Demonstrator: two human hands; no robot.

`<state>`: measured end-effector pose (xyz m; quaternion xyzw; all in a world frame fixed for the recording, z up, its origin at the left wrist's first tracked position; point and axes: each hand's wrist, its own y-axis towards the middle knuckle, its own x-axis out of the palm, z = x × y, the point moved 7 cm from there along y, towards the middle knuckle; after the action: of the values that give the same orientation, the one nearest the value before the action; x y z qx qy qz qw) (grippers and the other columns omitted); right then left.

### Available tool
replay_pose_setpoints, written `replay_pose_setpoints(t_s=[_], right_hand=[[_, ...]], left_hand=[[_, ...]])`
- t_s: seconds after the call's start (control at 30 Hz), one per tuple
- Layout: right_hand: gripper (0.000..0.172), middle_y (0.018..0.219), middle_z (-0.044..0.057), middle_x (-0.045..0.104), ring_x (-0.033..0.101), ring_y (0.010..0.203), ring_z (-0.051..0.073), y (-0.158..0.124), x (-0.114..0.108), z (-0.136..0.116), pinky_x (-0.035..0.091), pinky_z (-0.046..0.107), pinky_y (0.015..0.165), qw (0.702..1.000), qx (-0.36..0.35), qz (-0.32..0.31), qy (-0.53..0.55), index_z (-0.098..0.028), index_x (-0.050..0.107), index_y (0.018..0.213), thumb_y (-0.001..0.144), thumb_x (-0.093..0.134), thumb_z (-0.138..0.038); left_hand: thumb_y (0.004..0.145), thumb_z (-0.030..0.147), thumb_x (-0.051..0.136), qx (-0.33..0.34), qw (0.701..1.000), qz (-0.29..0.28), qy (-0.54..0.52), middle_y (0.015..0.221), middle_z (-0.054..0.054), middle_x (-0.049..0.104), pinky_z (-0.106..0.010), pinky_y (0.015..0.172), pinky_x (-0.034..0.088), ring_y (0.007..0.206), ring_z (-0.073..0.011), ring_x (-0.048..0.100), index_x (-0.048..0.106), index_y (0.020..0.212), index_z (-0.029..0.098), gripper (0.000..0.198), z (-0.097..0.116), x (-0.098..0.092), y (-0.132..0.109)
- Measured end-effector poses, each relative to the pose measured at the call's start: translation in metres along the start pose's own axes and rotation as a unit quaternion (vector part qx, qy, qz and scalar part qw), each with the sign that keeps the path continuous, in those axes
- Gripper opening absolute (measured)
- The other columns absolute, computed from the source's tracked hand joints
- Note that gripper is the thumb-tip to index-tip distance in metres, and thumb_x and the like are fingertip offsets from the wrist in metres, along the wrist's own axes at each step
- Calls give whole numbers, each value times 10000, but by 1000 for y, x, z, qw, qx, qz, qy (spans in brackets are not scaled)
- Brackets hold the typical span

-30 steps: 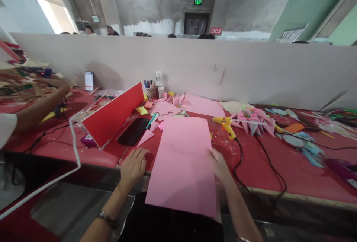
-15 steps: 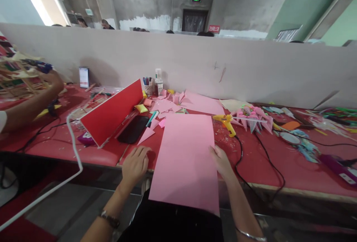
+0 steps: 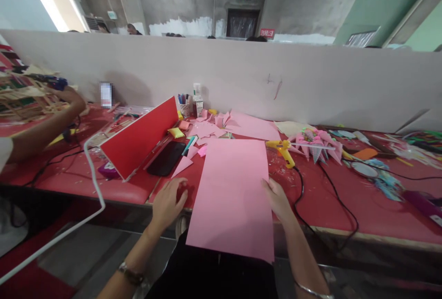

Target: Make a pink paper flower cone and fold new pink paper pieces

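A large sheet of pink paper (image 3: pixel 233 198) reaches from the table over its front edge toward my lap. My right hand (image 3: pixel 277 199) pinches the sheet's right edge, its fingers partly hidden under the paper. To the left of the sheet, my left hand (image 3: pixel 169 201) hovers by the table edge, empty, with loosely bent fingers and the thumb apart. Just beyond it lie small folded pink paper pieces (image 3: pixel 182 166) and a black phone (image 3: pixel 166 158). A yellow hot glue gun (image 3: pixel 283 152) rests beside the sheet's upper right corner.
A red board (image 3: pixel 141 138) stands tilted at left, near a white bent tube (image 3: pixel 94 175). Pink scraps (image 3: pixel 205 129) lie behind the sheet. A pink paper flower piece (image 3: pixel 316 142) and black cables (image 3: pixel 340 193) are at right. A co-worker's arm (image 3: pixel 48 126) works far left.
My left thumb has moved away from the fingers, opening that hand more. My right hand keeps its hold on the sheet. The view has shifted slightly.
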<state>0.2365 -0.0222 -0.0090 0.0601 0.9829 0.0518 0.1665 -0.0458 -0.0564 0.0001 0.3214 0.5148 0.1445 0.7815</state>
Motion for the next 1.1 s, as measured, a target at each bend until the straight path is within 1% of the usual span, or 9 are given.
replay_pose_setpoints(t_s=[0.1, 0.2, 0.27, 0.47, 0.77, 0.87, 0.97, 1.03, 1.1], right_hand=[[486, 847, 94, 668, 590, 814, 255, 0, -1, 0, 444, 354, 721, 1000, -3, 5, 0, -104, 611, 838, 665, 447, -527], [468, 788, 77, 671, 590, 791, 252, 0, -1, -2, 442, 352, 714, 1000, -7, 6, -3, -109, 613, 822, 667, 446, -517], [452, 766, 70, 669, 589, 780, 249, 0, -1, -3, 442, 345, 704, 1000, -10, 7, -5, -111, 613, 815, 668, 447, -505], [396, 715, 57, 647, 581, 728, 221, -2, 1, -4, 444, 321, 679, 1000, -19, 0, -11, -116, 596, 753, 700, 416, -464], [355, 729, 71, 644, 577, 756, 237, -2, 2, 1, 442, 336, 693, 1000, -11, -8, -15, -121, 582, 707, 711, 423, -439], [397, 796, 81, 658, 582, 802, 249, -4, 3, -1, 442, 346, 716, 1000, -10, -11, -12, -111, 596, 804, 709, 419, -453], [445, 875, 96, 661, 582, 851, 263, -5, 3, -3, 435, 361, 752, 1000, -10, -12, -1, -106, 595, 881, 697, 429, -476], [470, 894, 107, 662, 582, 868, 277, -4, 2, -3, 434, 375, 762, 1000, -4, -5, 14, -103, 600, 886, 684, 440, -496], [482, 895, 108, 665, 576, 894, 291, -4, -2, -1, 434, 386, 770, 999, 1, 16, 33, -110, 609, 874, 664, 458, -517]], left_hand=[[756, 216, 365, -63, 997, -34, -40, 826, -59, 594, -273, 670, 473, 751, -160, 580, 477, 939, 158, 222, -24, 1, 15], [708, 255, 443, -95, 995, -41, 7, 947, -151, 563, -395, 764, 429, 898, -264, 537, 483, 994, 112, 323, -43, -5, 42], [705, 272, 460, -183, 964, -139, 135, 1081, -190, 509, -417, 794, 403, 1016, -314, 475, 443, 1095, 95, 428, -63, 4, 56], [689, 367, 505, -263, 931, -198, 158, 1107, -240, 514, -433, 794, 398, 1068, -366, 447, 431, 1143, 60, 553, -76, 20, 81], [721, 383, 472, -295, 923, -187, 162, 1179, -277, 442, -460, 795, 377, 1111, -380, 398, 360, 1208, 68, 591, -71, 23, 88], [703, 375, 500, -289, 925, -184, 164, 1158, -279, 456, -450, 784, 386, 1074, -387, 428, 369, 1202, 44, 613, -67, 17, 87], [724, 374, 452, -253, 942, -162, 153, 1138, -235, 482, -439, 815, 379, 1081, -359, 422, 403, 1182, 64, 555, -52, 4, 75], [740, 388, 386, -183, 973, -134, 47, 1059, -172, 554, -412, 866, 360, 1041, -306, 463, 510, 1067, 102, 452, -31, -3, 61], [731, 416, 347, -177, 967, -145, -115, 973, -121, 605, -378, 879, 366, 956, -256, 523, 568, 942, 137, 414, -14, -3, 39]])
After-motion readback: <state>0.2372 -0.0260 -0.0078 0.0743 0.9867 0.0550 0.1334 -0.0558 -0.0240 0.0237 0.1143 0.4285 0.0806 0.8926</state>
